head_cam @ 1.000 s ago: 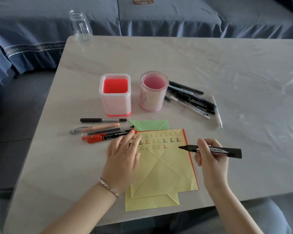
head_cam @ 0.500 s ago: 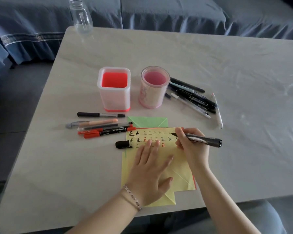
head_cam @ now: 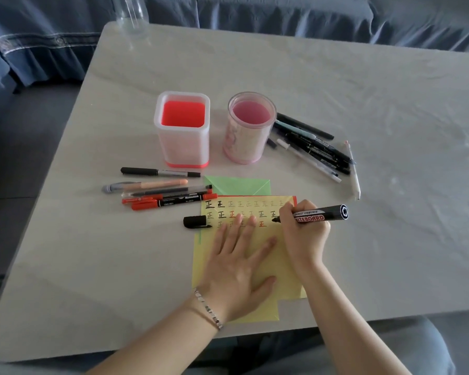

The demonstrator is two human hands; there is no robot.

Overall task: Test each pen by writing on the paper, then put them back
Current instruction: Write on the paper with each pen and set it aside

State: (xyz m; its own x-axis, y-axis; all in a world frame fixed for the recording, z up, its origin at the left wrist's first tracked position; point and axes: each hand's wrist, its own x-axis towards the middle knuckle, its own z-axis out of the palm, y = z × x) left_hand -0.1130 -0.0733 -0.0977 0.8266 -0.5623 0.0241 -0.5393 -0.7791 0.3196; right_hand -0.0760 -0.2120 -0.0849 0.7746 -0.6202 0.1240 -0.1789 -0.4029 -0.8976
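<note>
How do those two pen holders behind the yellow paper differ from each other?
The square pen holder has whitish walls, a red floor and a red base band; the round pen holder is pink all over. The square one has flat sides with rounded corners; the round one is a cylinder. Both stand upright, holding no pens.
</note>
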